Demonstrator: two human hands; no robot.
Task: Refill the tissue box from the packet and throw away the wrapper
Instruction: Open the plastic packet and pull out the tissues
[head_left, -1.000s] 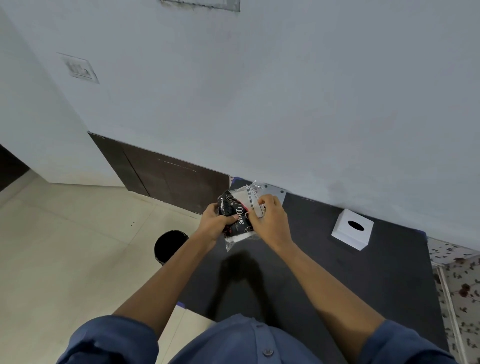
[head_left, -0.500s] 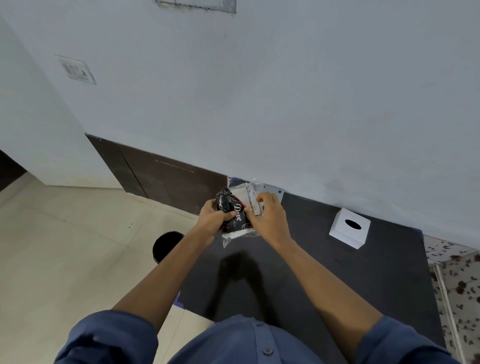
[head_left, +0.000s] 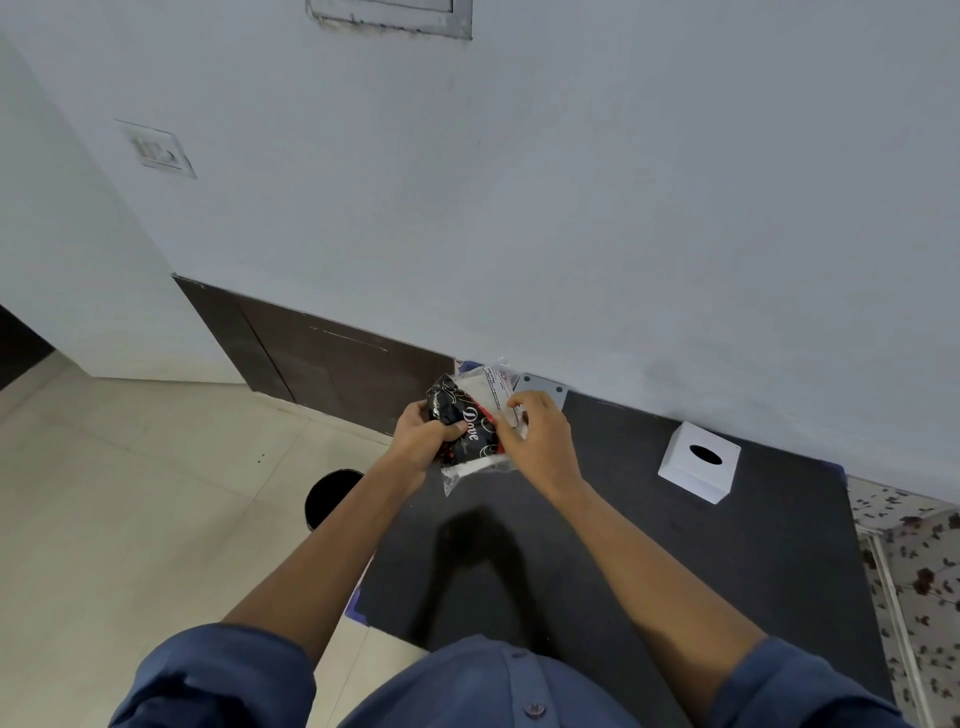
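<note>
I hold a tissue packet (head_left: 470, 423) above the left part of a black table (head_left: 649, 561). Its wrapper is clear plastic with a black printed panel and white tissues inside. My left hand (head_left: 423, 441) grips the packet's left side. My right hand (head_left: 537, 441) pinches the wrapper's right edge near the top. A white cube tissue box (head_left: 698, 462) with a dark oval slot on top stands on the table to the right, near the wall, apart from both hands.
A round black bin (head_left: 330, 496) stands on the beige tiled floor just left of the table. A pale wall rises right behind the table, with dark panelling (head_left: 322, 369) to the left. A floral surface (head_left: 919, 571) borders the table's right side.
Both hands keep hold of the packet at about the same spot; the fingers have shifted slightly on the wrapper. The tissue box has not moved.
</note>
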